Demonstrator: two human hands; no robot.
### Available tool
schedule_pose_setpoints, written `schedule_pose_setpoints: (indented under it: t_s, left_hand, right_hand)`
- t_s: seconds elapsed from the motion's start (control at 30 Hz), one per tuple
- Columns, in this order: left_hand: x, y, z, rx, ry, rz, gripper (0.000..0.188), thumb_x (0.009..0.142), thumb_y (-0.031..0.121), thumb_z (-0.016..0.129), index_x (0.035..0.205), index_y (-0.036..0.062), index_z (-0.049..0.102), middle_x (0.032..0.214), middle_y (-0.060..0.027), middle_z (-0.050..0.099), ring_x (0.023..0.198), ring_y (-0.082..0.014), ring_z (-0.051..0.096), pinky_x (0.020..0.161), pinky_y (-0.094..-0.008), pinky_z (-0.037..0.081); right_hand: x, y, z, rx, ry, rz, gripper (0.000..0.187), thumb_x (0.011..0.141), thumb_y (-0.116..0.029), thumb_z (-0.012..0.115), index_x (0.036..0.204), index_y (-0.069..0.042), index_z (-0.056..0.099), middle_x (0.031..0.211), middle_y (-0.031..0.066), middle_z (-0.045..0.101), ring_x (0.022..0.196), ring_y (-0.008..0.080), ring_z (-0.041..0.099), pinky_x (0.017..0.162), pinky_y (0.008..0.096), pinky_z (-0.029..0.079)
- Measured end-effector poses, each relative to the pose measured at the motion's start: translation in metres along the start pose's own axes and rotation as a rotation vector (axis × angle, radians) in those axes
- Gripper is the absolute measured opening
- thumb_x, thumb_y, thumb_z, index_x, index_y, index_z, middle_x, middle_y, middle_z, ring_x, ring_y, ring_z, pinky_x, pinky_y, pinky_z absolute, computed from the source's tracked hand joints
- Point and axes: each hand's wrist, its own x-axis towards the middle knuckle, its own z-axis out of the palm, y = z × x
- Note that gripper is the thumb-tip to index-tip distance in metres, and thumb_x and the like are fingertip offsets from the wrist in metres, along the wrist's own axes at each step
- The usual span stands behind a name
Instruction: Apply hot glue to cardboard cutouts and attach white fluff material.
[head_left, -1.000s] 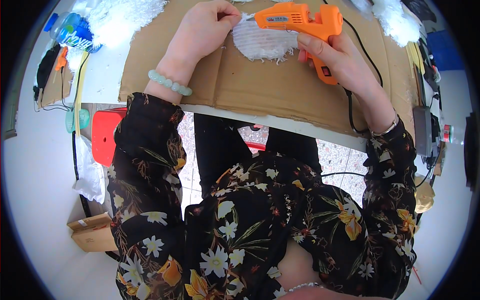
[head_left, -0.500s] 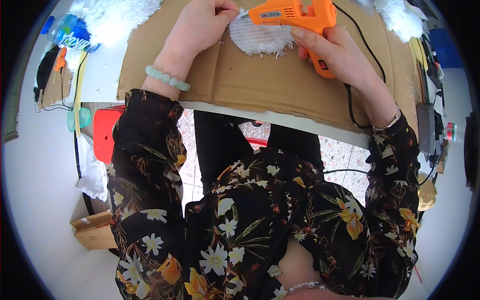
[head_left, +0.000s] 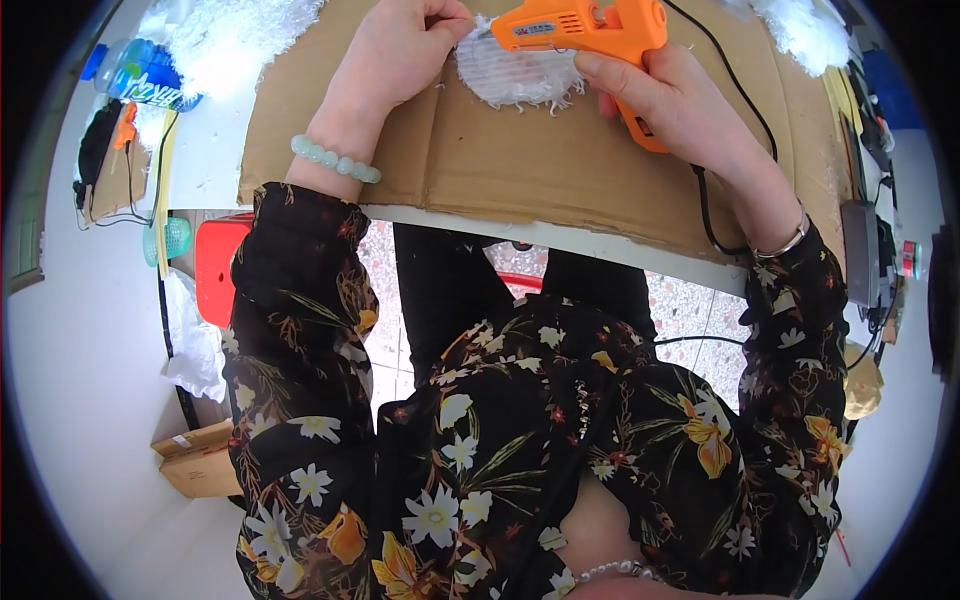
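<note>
An orange hot glue gun is held in my right hand, fingers wrapped round its handle. Its nozzle points left, over the far edge of a fringed, ribbed white fabric piece lying on the cardboard. My left hand is closed in a pinch at the piece's upper left edge, close to the nozzle. The fingertips are small here, and the fabric between them is mostly hidden.
Fluffy white material is heaped at the far left beside a blue-capped bottle; more white fluff lies far right. The gun's black cord runs along the right. A red stool stands below the table's left side.
The glue gun and my right hand have shifted very slightly left. My left hand keeps its pinch at the fabric's edge, and the whole view has moved a little.
</note>
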Motion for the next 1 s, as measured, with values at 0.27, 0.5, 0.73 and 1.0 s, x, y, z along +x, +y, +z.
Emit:
schedule_pose_setpoints:
  t_s: [0.27, 0.5, 0.73, 1.0]
  left_hand:
    - [0.001, 0.004, 0.0, -0.015, -0.017, -0.034, 0.012, 0.091, 0.007, 0.065, 0.092, -0.0036, 0.072, 0.079, -0.0101, 0.072, 0.075, -0.0154, 0.065, 0.07, -0.0312, 0.052]
    - [0.008, -0.023, -0.002, 0.046, -0.036, -0.012, 0.016, 0.094, 0.012, 0.067, 0.101, -0.002, 0.073, 0.086, -0.006, 0.073, 0.081, -0.013, 0.065, 0.075, -0.0288, 0.052]
    - [0.014, -0.05, 0.002, 0.007, -0.077, -0.001, 0.024, 0.097, 0.016, 0.067, 0.11, -0.0027, 0.072, 0.094, -0.0027, 0.074, 0.086, -0.0085, 0.064, 0.08, -0.0255, 0.052]
    - [0.008, -0.045, -0.005, 0.059, -0.075, -0.007, 0.022, 0.097, 0.016, 0.068, 0.109, -0.0026, 0.072, 0.091, -0.0015, 0.072, 0.085, -0.0074, 0.062, 0.078, -0.0247, 0.051]
  right_hand:
    - [0.0, -0.003, 0.0, -0.046, 0.01, -0.011, 0.044, 0.101, -0.046, 0.062, 0.085, -0.005, 0.064, 0.069, -0.001, 0.057, 0.061, 0.008, 0.051, 0.055, 0.0267, 0.04]
    - [-0.001, -0.007, 0.002, -0.074, -0.014, -0.04, 0.051, 0.1, -0.047, 0.063, 0.074, -0.003, 0.061, 0.058, -0.0006, 0.051, 0.054, 0.0085, 0.049, 0.052, 0.0274, 0.04]
    - [-0.003, -0.006, -0.005, -0.095, -0.039, 0.05, 0.053, 0.1, -0.05, 0.062, 0.074, -0.004, 0.061, 0.056, -0.0013, 0.049, 0.052, 0.0088, 0.049, 0.051, 0.027, 0.039]
    - [0.0, -0.004, 0.001, -0.103, 0.007, 0.02, 0.056, 0.099, -0.053, 0.061, 0.073, -0.004, 0.061, 0.058, -0.0004, 0.05, 0.053, 0.0095, 0.049, 0.052, 0.0265, 0.039]
